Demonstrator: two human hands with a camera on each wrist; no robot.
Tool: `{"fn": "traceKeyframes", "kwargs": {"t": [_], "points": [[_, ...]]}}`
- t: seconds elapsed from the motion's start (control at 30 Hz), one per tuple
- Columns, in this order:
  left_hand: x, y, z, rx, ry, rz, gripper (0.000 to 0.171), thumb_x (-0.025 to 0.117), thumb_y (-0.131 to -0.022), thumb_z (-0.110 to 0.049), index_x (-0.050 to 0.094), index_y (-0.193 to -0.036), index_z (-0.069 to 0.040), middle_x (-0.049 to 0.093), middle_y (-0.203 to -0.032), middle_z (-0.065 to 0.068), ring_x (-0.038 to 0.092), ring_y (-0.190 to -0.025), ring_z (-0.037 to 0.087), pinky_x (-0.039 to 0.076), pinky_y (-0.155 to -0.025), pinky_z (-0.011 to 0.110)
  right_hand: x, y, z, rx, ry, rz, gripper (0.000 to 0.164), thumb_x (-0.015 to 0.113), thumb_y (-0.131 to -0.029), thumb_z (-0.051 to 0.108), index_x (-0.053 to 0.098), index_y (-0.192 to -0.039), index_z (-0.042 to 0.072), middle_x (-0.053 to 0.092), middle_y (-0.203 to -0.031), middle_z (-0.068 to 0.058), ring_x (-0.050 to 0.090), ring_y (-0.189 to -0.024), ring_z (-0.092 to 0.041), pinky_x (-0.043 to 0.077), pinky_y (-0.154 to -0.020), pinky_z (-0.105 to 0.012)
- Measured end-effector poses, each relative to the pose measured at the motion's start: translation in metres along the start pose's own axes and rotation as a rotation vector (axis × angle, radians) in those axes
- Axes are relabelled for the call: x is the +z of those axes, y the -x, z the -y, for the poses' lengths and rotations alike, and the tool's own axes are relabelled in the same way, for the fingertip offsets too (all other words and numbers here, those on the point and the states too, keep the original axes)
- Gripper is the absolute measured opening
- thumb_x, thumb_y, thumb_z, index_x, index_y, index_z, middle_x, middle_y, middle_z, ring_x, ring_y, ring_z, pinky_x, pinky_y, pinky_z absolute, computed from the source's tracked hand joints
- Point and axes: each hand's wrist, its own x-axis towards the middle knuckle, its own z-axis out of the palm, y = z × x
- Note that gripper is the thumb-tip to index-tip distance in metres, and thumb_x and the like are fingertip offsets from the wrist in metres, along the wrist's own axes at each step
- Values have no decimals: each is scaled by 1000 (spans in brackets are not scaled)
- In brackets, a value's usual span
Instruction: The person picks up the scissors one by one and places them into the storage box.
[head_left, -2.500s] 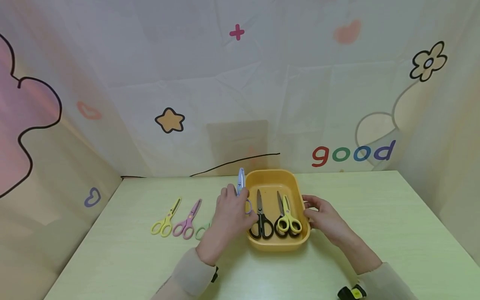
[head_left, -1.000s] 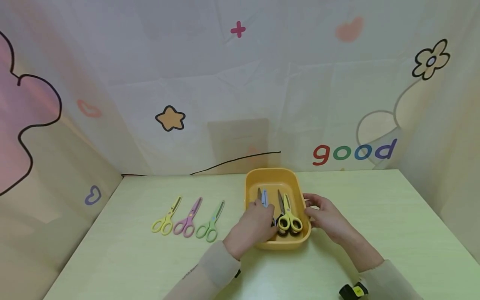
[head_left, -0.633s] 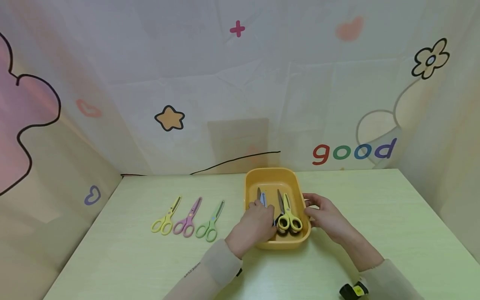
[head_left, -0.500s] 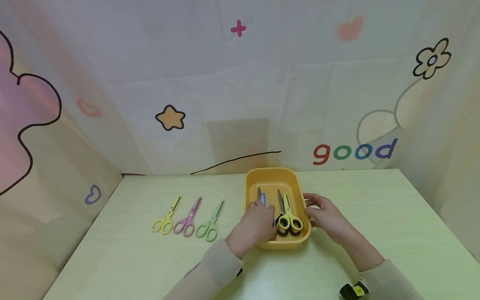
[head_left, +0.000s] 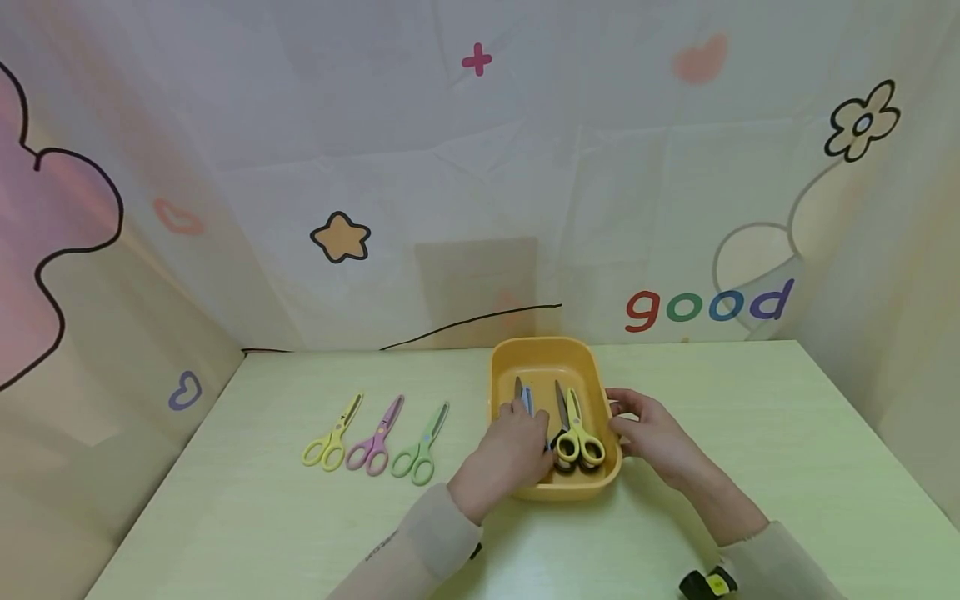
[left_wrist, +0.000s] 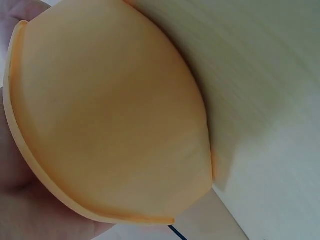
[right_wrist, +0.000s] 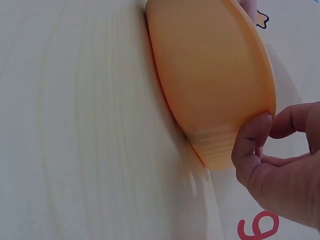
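In the head view a yellow plastic tray [head_left: 551, 493] stands on the table. My left hand [head_left: 510, 446] reaches down into its left side, fingers curled round the handles of blue scissors [head_left: 527, 400], whose blade sticks out past the fingertips. Under that hand lie black-handled scissors, mostly hidden, with the blade tip showing. On the tray's right side, yellow scissors [head_left: 576, 433] lie on top of another black-handled pair [head_left: 560, 406]. My right hand [head_left: 651, 433] pinches the tray's right rim; the right wrist view shows its thumb and fingers at that rim.
Left of the tray, yellow scissors [head_left: 333, 437], purple scissors [head_left: 378, 437] and green scissors [head_left: 422, 450] lie in a row on the pale table [head_left: 247, 508]. A printed cloth [head_left: 480, 167] hangs close behind the table's back edge.
My left hand has carried the blue scissors from beyond the tray's left rim down into the tray. Over the last second it has barely moved. My right hand has stayed at the rim.
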Motion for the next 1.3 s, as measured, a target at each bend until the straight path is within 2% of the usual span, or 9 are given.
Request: {"fn": "traceKeyframes", "kwargs": {"t": [0.17,0.37,0.53,0.67,0.97,1.13,1.3], "points": [[-1,3,5,30,97,-45,32,67,-100,-35,63,-115,-8,59,-113,19,56,-98,30,52,-78,36,0,0,0,-3,-13,2,57,47,-98,-1,31,-151,-14,45,-123,-24,55,-96,-28,58,-68,-30],[-2,8,11,44,209,-89,25,65,-101,-26,63,-117,-8,57,-113,18,54,-95,28,51,-76,37,0,0,-1,-7,-12,3,57,47,-98,-1,31,-151,-14,45,-121,-24,55,-96,-27,58,-68,-30],[-2,14,19,107,290,-221,19,64,-100,-18,65,-117,-8,57,-112,15,54,-94,25,50,-78,36,1,2,1,-4,-5,2,57,47,-98,0,31,-151,-14,44,-122,-24,55,-97,-28,58,-69,-31],[-2,17,29,156,359,-333,18,64,-100,-15,64,-116,-8,52,-106,11,49,-88,22,46,-75,36,1,2,0,1,-7,-1,57,48,-98,0,31,-151,-13,44,-122,-24,55,-97,-28,59,-70,-31],[1,22,51,99,440,-490,14,64,-97,-3,67,-110,-8,53,-98,7,48,-83,22,43,-69,35,2,1,-1,12,-4,-5,57,47,-98,0,32,-151,-12,44,-123,-23,54,-97,-28,59,-70,-31],[3,30,61,59,459,-506,15,65,-94,-1,67,-107,-9,52,-95,6,49,-83,23,43,-70,37,2,0,-1,8,2,-7,56,47,-98,0,33,-151,-12,44,-122,-23,55,-97,-28,59,-71,-32],[8,37,74,7,448,-413,17,64,-95,-2,65,-110,-10,51,-97,8,49,-87,26,44,-73,42,1,0,1,21,13,-20,56,47,-98,0,34,-151,-11,44,-123,-23,54,-98,-29,59,-72,-32]]}}
